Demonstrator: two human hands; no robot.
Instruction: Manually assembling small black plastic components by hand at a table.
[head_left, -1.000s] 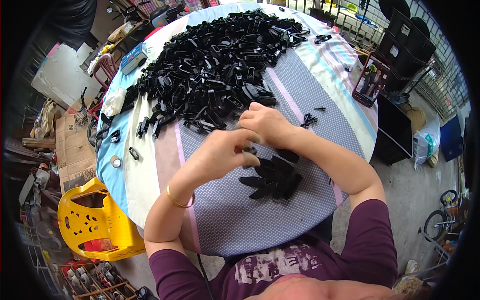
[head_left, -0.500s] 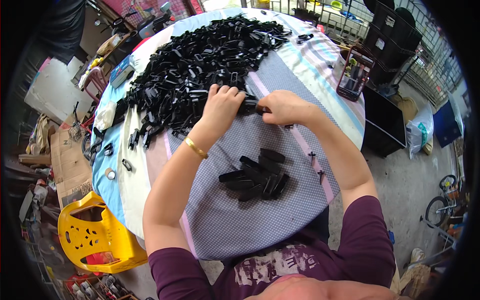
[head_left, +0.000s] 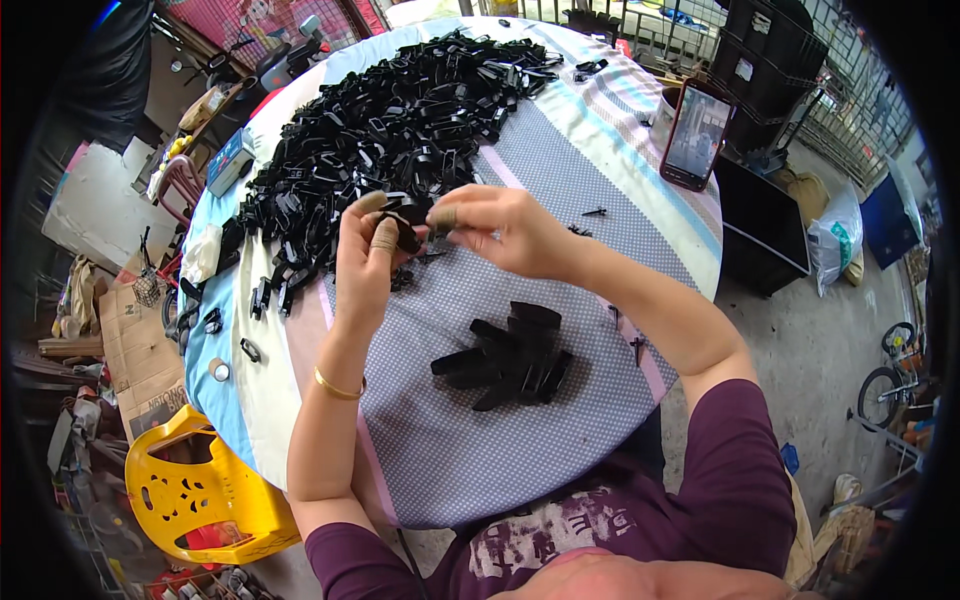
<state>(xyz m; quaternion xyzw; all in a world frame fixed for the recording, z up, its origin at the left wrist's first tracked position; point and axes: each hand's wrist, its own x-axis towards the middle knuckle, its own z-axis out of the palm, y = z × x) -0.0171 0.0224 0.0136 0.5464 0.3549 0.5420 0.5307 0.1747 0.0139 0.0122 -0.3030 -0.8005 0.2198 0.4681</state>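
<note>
Head view: the left hand pinches a black plastic piece between thumb and bent forefinger, both wrapped at the tips in tan tape. That piece sits in the air just past the left thumb, between the two hands, over the middle of the table. Its long axis appears to slant from far left to near right, so its near end points toward the right hand. The left hand is the nearer, already touching it; the right comes in from the right with thumb and forefinger drawn close together, just beside that end. Whether those fingertips grip something small or touch the piece, I cannot tell.

Just beyond the hands, mostly to the far left, spreads a mound of black clip-like parts. On the near side lies a loose cluster of flat, elongated black pieces, fanned in several directions on the dotted tablecloth. A small dark pin-like part lies to the right of the cluster.

As for writing, the purple shirt bears a pale block with large lettering, and the cardboard on the left has dark print. The phone at the far right shows a lit picture; any text there is too small to read.
</note>
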